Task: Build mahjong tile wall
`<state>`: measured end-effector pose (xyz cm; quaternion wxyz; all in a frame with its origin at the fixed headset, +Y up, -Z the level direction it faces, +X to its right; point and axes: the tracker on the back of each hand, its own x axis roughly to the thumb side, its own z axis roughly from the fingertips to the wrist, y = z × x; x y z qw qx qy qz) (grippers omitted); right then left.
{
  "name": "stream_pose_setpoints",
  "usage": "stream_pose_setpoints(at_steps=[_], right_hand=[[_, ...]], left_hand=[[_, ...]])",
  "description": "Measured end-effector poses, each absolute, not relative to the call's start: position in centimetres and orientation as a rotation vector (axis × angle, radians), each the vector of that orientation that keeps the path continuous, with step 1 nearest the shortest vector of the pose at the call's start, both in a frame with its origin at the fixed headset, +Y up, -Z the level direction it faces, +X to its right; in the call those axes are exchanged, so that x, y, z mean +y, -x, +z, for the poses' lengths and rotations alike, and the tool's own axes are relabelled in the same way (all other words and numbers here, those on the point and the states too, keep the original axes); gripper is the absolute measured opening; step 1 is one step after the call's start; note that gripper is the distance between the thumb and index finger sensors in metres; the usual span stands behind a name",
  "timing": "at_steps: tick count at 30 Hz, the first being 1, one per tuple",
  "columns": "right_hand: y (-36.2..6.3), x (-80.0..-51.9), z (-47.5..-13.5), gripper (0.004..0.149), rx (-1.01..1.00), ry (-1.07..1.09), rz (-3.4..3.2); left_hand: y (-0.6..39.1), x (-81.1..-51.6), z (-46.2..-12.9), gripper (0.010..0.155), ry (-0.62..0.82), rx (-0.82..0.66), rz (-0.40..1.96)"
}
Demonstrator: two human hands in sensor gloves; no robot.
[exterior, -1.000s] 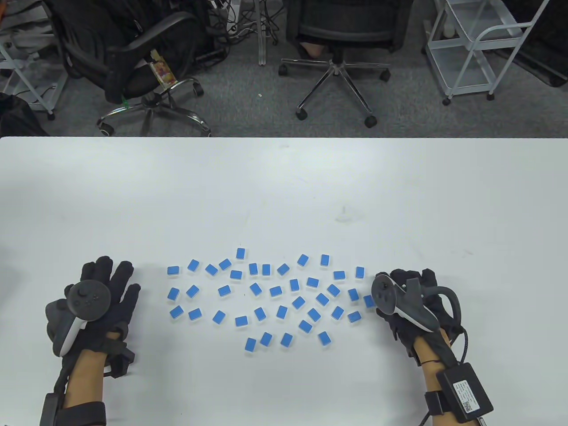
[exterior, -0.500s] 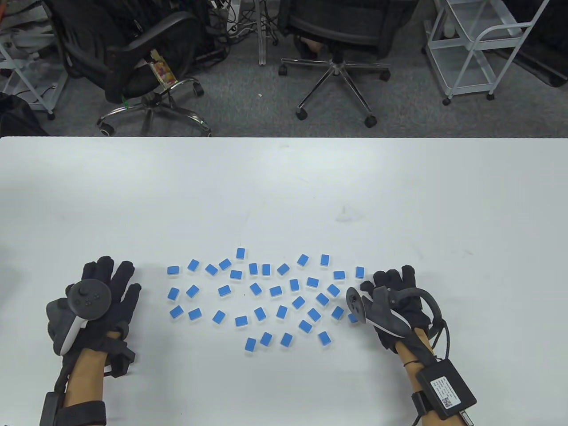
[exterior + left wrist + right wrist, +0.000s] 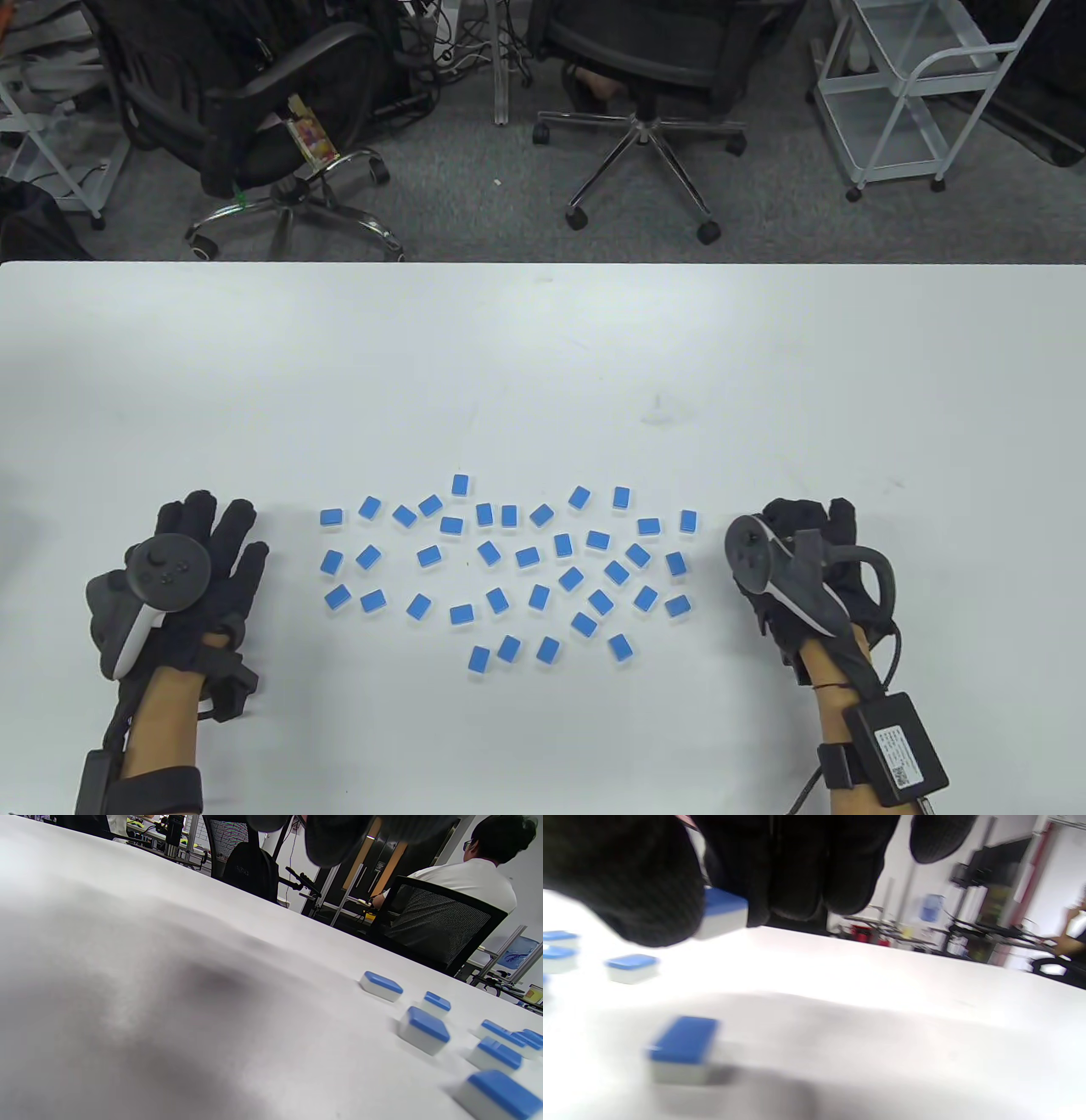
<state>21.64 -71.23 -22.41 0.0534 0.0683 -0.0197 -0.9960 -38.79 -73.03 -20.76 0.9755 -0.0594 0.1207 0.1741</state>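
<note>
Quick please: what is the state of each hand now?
Left hand: open, flat on the table, holding nothing.
Right hand: grips one blue tile.

Apparently no legible text or labels.

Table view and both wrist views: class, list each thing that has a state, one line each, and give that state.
Left hand: flat on the table, fingers spread, holding nothing.
Right hand: raised, fingers pinching one tile.
Loose tiles: scattered, blue side up, unstacked.
Table: no wall built yet.
</note>
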Motion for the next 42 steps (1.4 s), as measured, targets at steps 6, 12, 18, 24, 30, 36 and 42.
stream_pose_setpoints(at_steps=[6, 12, 18, 24, 30, 36, 42], right_hand=[[-24.2, -74.3, -23.3, 0.055, -0.433, -0.305, -3.016], [-23.9, -74.1, -23.2, 0.054, -0.42, -0.265, -3.029], [-23.9, -74.4, -23.4, 0.054, -0.429, -0.249, -3.059], [-23.9, -74.5, -23.4, 0.054, -0.435, -0.235, -3.065], [-23.8, -74.5, -23.4, 0.054, -0.435, -0.228, -3.074], [-23.7, -74.6, -23.4, 0.054, -0.435, -0.219, -3.079], [-23.7, -74.6, -23.4, 0.053, -0.437, -0.213, -3.079]], left_hand=[[38.7, -73.1, -20.9, 0.064, 0.13, 0.238, 0.349], [38.7, -73.1, -20.8, 0.064, 0.132, 0.239, 0.355], [38.7, -73.1, -20.7, 0.064, 0.139, 0.242, 0.355], [38.8, -73.2, -20.7, 0.064, 0.141, 0.24, 0.355], [38.8, -73.2, -20.7, 0.064, 0.148, 0.24, 0.359], [38.8, -73.2, -20.7, 0.064, 0.15, 0.24, 0.358], [38.8, -73.3, -20.6, 0.064, 0.154, 0.237, 0.354]])
